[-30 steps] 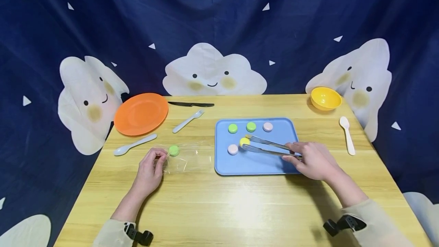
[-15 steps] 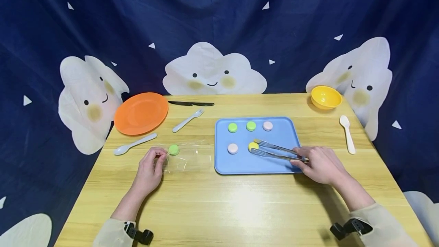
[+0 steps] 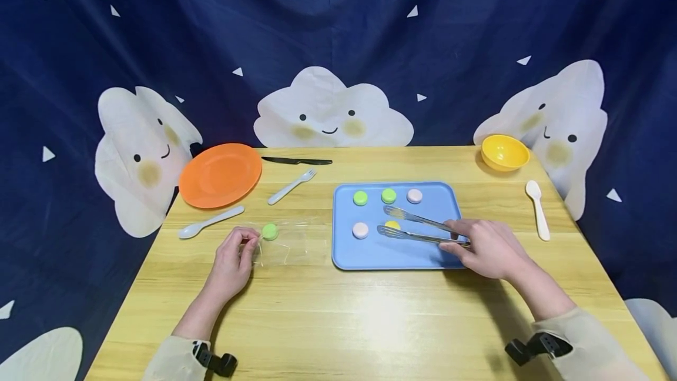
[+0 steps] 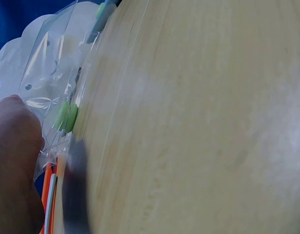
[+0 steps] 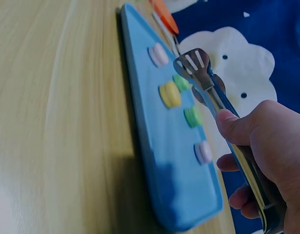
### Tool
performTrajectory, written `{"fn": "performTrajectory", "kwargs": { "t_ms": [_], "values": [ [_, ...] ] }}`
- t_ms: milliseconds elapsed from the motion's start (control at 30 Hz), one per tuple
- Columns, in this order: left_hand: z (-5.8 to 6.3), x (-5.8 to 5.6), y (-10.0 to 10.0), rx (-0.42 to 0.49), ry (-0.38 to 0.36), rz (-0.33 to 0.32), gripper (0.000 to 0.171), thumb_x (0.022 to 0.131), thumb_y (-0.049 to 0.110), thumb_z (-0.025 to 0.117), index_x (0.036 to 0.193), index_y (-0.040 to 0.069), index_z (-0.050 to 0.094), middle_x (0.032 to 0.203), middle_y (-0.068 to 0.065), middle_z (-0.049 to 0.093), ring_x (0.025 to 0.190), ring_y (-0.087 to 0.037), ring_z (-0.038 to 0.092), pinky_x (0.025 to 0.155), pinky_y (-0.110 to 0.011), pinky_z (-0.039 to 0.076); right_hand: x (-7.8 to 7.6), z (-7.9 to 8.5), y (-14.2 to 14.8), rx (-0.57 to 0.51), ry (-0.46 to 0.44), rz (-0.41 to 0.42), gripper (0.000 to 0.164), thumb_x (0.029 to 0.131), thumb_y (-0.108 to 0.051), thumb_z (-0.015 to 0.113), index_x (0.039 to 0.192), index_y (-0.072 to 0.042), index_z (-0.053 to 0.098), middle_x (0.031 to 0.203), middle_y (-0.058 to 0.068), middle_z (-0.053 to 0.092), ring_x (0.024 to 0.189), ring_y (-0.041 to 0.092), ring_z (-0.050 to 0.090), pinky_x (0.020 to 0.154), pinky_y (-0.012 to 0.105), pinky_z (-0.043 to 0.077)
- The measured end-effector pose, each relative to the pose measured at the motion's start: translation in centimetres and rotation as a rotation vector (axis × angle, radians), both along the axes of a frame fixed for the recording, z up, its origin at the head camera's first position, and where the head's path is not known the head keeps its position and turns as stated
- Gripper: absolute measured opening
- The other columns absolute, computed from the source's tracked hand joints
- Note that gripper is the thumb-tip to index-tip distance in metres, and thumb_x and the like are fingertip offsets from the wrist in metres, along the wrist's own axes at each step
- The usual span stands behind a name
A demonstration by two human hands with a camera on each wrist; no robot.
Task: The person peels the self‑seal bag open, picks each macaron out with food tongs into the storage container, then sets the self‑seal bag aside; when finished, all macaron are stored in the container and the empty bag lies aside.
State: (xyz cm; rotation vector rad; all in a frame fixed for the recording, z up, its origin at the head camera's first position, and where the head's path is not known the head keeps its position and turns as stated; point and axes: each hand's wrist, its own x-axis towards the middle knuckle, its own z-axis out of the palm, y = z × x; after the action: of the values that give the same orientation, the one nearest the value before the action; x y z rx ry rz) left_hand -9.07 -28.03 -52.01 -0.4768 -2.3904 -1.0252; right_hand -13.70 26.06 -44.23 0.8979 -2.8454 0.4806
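Note:
My left hand (image 3: pixel 233 260) pinches the edge of a clear plastic bag (image 3: pixel 293 246) lying on the table. Inside that bag is a green macaron (image 3: pixel 270 231), with another view of it through the film in the left wrist view. My right hand (image 3: pixel 489 249) grips metal tongs (image 5: pixel 215 97) with slotted ends, held with their arms spread above the blue tray (image 3: pixel 370 260). Between the tong arms, in the head view, a yellow macaron (image 5: pixel 170 94) shows on the tray, partly covered by the lower arm. Green macarons (image 3: pixel 388 196) and pink macarons (image 3: pixel 361 230) sit around it.
An orange plate (image 3: pixel 219 175), a black knife (image 3: pixel 296 161), a pale fork (image 3: pixel 292 187) and a pale spoon (image 3: pixel 211 222) lie at the left and back. A yellow bowl (image 3: pixel 505 153) and a white spoon (image 3: pixel 538 210) are at the right.
The yellow macaron has shifted right on the tray with the tongs at it. Since then the tong arms have spread wider and moved slightly left. My left hand stays at the bag.

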Motion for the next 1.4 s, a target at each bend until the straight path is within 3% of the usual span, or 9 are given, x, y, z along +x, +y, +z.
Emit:
{"fn": "performTrajectory", "kwargs": {
  "t_ms": [100,300,500,700,900,1167,1400],
  "values": [
    [-0.1,0.0,0.0,-0.002,0.003,0.001,0.015,0.098,-0.013,0.066,0.102,0.001,0.062,0.107,-0.010,0.067,0.097,-0.024,0.067,0.091,-0.013,0.049,-0.2,0.3,-1.1,0.008,0.022,0.026,0.034,0.092,-0.040,0.082,0.112,-0.013,0.077,0.090,-0.004,0.072,0.061,0.006,0.051,0.049,0.030,0.037],
    [-0.2,-0.1,-0.2,0.005,0.012,-0.009,0.002,0.105,-0.001,0.062,0.103,0.000,0.063,0.108,-0.009,0.067,0.097,-0.023,0.067,0.091,-0.014,0.049,-0.5,0.3,-3.8,0.017,0.028,0.074,0.036,0.093,-0.041,0.081,0.113,-0.012,0.078,0.093,-0.005,0.072,0.064,0.009,0.056,0.049,0.030,0.040],
    [-0.2,-0.2,-0.2,0.004,0.006,-0.010,0.004,0.106,0.002,0.061,0.103,-0.001,0.063,0.107,-0.009,0.067,0.096,-0.023,0.067,0.091,-0.014,0.049,-0.8,-0.3,-6.4,0.008,0.022,0.121,0.039,0.095,-0.041,0.079,0.118,-0.010,0.079,0.103,0.000,0.077,0.078,0.016,0.070,0.062,0.040,0.054],
    [-0.2,-0.1,-0.2,0.000,0.009,-0.003,0.011,0.100,-0.010,0.065,0.103,0.001,0.063,0.107,-0.009,0.067,0.095,-0.024,0.068,0.090,-0.014,0.049,-1.2,-0.8,-9.4,0.014,-0.015,0.155,0.037,0.099,-0.042,0.075,0.120,-0.012,0.078,0.104,-0.002,0.076,0.073,0.013,0.065,0.062,0.040,0.054],
    [-0.3,-0.1,-0.1,0.010,0.011,0.003,0.019,0.096,-0.016,0.067,0.102,0.001,0.062,0.107,-0.007,0.068,0.094,-0.024,0.068,0.089,-0.014,0.049,-1.7,-1.2,-12.3,0.053,-0.056,0.181,0.039,0.100,-0.044,0.072,0.125,-0.014,0.077,0.107,-0.002,0.076,0.083,0.020,0.072,0.067,0.042,0.056],
    [-0.4,0.0,0.0,0.015,0.004,0.000,0.017,0.097,-0.014,0.066,0.103,0.001,0.062,0.108,-0.008,0.067,0.093,-0.023,0.067,0.088,-0.013,0.049,-2.0,-1.8,-16.3,0.065,-0.060,0.213,0.030,0.099,-0.044,0.074,0.114,-0.017,0.076,0.092,-0.007,0.070,0.066,0.015,0.059,0.055,0.036,0.047],
    [-0.2,-0.2,0.3,0.031,0.004,-0.016,0.004,0.104,-0.003,0.062,0.103,0.000,0.062,0.108,-0.010,0.067,0.098,-0.025,0.067,0.093,-0.014,0.049,-1.7,-2.5,-20.1,0.067,-0.067,0.197,0.030,0.101,-0.045,0.072,0.111,-0.017,0.075,0.087,-0.006,0.067,0.063,0.015,0.055,0.051,0.036,0.044]
  ]
}}
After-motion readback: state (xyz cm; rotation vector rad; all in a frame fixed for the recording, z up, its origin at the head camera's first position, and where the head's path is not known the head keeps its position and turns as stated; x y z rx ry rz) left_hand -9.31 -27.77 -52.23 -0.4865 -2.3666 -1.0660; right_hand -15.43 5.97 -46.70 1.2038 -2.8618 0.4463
